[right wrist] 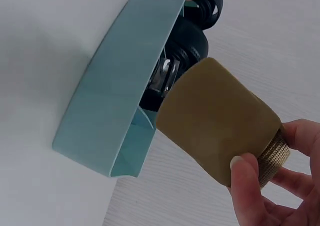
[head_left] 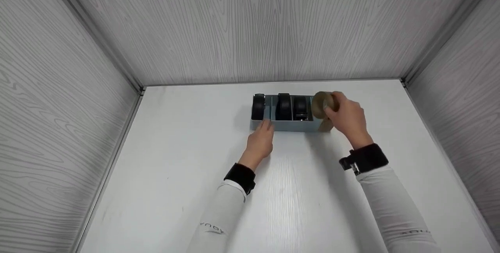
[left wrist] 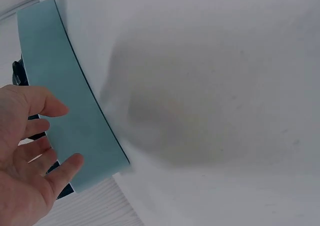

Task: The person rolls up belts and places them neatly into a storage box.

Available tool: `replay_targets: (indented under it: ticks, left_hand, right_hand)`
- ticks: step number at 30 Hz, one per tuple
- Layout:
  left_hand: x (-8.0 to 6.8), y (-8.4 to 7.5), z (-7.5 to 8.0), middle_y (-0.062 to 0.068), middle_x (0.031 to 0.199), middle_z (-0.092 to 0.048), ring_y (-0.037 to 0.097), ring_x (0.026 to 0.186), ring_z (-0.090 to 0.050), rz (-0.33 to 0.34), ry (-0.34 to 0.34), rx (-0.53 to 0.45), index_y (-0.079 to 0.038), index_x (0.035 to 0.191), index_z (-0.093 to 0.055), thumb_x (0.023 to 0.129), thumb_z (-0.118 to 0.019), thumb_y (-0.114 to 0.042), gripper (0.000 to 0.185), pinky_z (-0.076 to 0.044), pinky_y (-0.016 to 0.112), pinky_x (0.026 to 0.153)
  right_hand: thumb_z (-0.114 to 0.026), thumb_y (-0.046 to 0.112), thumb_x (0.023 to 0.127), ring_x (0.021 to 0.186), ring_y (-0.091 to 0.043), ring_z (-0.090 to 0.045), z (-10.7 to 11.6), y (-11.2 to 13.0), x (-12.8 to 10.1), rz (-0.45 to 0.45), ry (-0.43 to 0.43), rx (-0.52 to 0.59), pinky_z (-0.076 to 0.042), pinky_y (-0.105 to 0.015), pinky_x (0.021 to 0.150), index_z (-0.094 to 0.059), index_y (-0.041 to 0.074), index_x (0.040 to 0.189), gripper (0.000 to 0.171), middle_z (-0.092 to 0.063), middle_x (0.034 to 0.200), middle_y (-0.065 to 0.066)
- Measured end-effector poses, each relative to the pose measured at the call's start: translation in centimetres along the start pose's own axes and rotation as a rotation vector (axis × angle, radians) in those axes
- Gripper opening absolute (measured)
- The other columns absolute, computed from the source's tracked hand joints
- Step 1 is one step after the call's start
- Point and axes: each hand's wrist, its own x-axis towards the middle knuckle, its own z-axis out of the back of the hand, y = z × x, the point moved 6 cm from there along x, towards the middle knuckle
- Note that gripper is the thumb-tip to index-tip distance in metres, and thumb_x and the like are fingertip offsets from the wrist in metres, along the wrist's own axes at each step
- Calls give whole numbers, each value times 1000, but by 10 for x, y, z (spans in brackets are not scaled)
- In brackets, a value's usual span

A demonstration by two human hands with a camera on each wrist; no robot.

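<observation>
A light blue box (head_left: pixel 293 127) with upright dividers stands towards the back of the table. Rolled black belts (head_left: pixel 284 106) sit in its compartments, one with a shiny buckle (right wrist: pixel 164 75). My right hand (head_left: pixel 349 117) pinches a coiled tan belt (head_left: pixel 319 105) between thumb and fingers, over the box's right end. In the right wrist view the tan coil (right wrist: pixel 215 118) shows its broad smooth outer face and a ribbed section beside the fingers. At the box's front left rim, my left hand (head_left: pixel 261 142) rests its loosely extended fingers, seen against the front wall in the left wrist view.
The white table (head_left: pixel 187 175) is enclosed by wood-grain panels (head_left: pixel 254 30) at the back and both sides. Right under the tan coil lies the box's right-end compartment (right wrist: pixel 135 148), its blue inner walls showing.
</observation>
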Motion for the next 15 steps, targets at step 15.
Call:
replay_targets:
  ticks: [15]
  left_hand:
    - [-15, 0, -3, 14, 150, -38, 27, 140, -34, 30, -46, -31, -5, 148, -40, 91, -60, -1, 60, -53, 33, 81]
  right_hand:
    - [-63, 21, 95, 81, -47, -64, -40, -24, 27, -11, -147, -147, -50, -57, 67, -47, -2, 136, 50, -62, 97, -32]
